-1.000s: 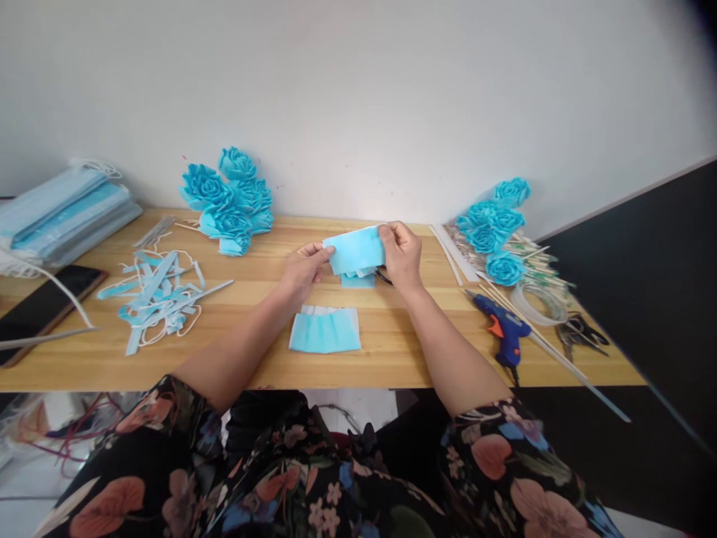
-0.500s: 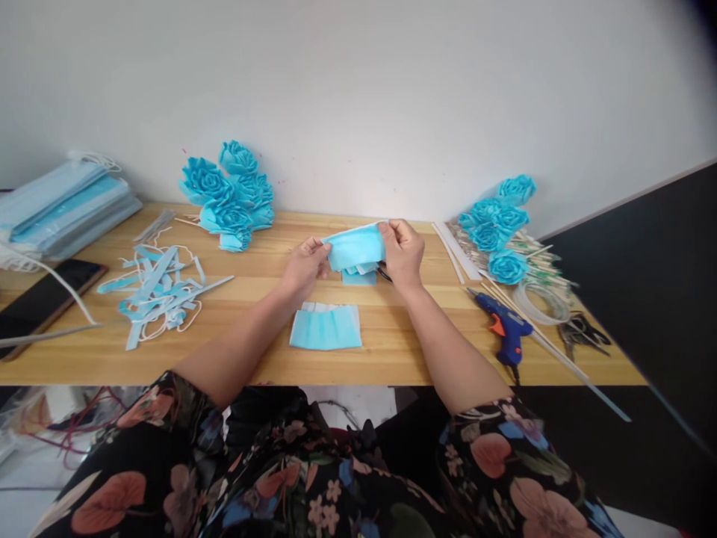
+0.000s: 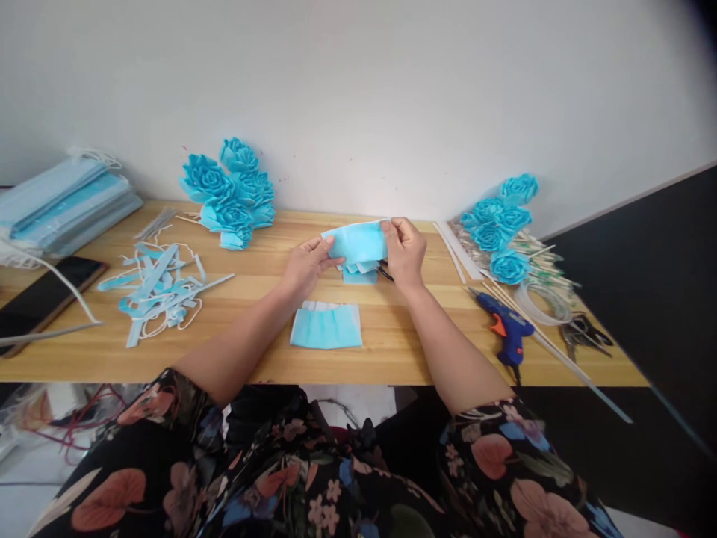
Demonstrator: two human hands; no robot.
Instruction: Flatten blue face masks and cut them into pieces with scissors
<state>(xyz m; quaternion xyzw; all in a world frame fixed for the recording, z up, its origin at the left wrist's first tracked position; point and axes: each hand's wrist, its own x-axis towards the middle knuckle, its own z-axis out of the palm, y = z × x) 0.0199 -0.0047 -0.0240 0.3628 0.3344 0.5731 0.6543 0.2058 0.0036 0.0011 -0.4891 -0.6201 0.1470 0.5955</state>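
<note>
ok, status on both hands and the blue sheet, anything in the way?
Left hand and right hand gripping opposite ends. Blue sheet spread between them. Nothing seen blocking it; other blue pieces partly hidden behind its lower edge.

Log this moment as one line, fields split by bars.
left hand: holds blue sheet, left end | right hand: holds its right end | nearer body: flat blue piece on table | right side: glue gun

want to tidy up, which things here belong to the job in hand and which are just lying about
Likely in the job: blue sheet held by left hand and right hand; blue pieces partly behind it; loose sheet in front

Likely lying about: phone; heap of cut strips; glue gun, untouched, though it could belong
</note>
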